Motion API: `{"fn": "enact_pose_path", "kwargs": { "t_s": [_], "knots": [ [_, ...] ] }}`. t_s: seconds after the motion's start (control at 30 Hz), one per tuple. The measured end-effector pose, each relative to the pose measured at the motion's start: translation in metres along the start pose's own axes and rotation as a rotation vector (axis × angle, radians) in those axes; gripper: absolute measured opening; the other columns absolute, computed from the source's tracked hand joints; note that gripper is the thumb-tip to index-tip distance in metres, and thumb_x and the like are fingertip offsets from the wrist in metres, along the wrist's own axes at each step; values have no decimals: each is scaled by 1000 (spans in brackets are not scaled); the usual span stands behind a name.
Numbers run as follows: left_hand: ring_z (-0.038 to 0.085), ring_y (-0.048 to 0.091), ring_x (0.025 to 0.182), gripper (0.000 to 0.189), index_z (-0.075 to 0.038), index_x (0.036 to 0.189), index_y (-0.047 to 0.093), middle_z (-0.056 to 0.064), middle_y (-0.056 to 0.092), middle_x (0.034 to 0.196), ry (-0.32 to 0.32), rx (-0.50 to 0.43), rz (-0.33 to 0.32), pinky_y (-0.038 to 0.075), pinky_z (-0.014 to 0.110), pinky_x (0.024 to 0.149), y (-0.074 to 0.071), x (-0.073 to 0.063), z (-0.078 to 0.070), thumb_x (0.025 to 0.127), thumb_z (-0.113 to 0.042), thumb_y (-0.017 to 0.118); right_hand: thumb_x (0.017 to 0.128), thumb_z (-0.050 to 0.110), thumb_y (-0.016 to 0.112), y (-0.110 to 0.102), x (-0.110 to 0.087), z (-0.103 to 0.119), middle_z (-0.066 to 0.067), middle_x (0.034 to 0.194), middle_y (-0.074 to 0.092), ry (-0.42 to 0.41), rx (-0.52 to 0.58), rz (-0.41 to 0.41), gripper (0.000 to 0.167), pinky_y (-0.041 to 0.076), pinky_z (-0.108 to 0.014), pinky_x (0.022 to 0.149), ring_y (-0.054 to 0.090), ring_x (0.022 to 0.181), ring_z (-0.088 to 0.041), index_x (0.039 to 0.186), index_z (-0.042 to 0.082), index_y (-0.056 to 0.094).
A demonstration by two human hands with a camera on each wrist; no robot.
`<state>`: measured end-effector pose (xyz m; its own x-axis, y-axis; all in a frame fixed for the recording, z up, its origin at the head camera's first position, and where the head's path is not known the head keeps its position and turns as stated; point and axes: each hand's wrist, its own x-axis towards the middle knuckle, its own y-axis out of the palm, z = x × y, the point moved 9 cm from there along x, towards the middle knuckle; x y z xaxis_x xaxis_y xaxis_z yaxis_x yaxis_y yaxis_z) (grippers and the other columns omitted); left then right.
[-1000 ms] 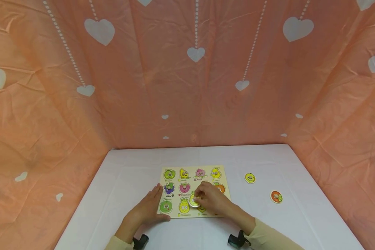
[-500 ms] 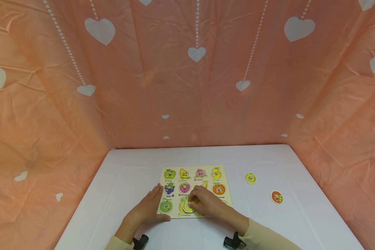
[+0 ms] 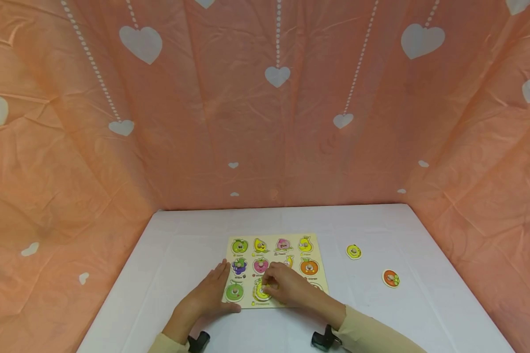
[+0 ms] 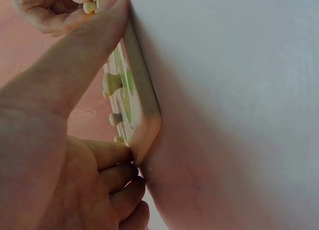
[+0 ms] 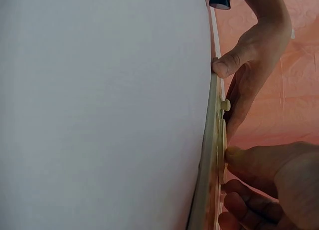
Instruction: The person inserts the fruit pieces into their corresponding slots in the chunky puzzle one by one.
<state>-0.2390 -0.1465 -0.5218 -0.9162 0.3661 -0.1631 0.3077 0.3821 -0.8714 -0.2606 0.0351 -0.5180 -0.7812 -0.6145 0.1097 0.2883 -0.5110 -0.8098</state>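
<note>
A cream wooden fruit puzzle board (image 3: 248, 287) with knobbed pieces lies flat near the front of the table. My left hand (image 3: 211, 289) rests at its left edge, long fingers straight along the side and thumb against the front edge. Thumb and fingertips of my right hand (image 3: 284, 284) pinch a yellow pineapple puzzle piece (image 3: 260, 295), which overlaps the printed pineapple in the bottom row. From the right wrist view, the piece shows edge-on, close against the board face. My right hand covers part of the board's lower right area. A green melon piece (image 3: 234, 291) sits left of the pineapple.
On the white table (image 3: 181, 235), right of the board, lie two loose round pieces: a yellow one (image 3: 354, 252) and a red-orange one (image 3: 390, 278). An orange curtain with white hearts (image 3: 274, 147) surrounds the table's back and sides.
My right hand has moved left with the pineapple piece, from right of the printed pineapple to over it. The left hand has stayed at the board's edge.
</note>
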Motion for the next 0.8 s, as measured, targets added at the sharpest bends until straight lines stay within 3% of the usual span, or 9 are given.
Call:
{"fn": "enact_pose_path", "kwargs": {
  "t_s": [0.27,0.8],
  "knots": [
    [46,27,160,122,15,161,31,33,23,172,5,4,0,28,56,131,0,0,0,78,-48,95,99,24,80,4,3,0,15,97,60,27,0,24,8,55,-24,89,52,91,-1,99,18,74],
    [47,26,160,124,15,161,30,33,23,172,5,3,-12,28,57,131,0,2,0,77,-48,96,96,20,83,4,6,5,14,89,56,2,1,19,10,48,-20,76,50,85,-3,96,17,73]
  ]
}}
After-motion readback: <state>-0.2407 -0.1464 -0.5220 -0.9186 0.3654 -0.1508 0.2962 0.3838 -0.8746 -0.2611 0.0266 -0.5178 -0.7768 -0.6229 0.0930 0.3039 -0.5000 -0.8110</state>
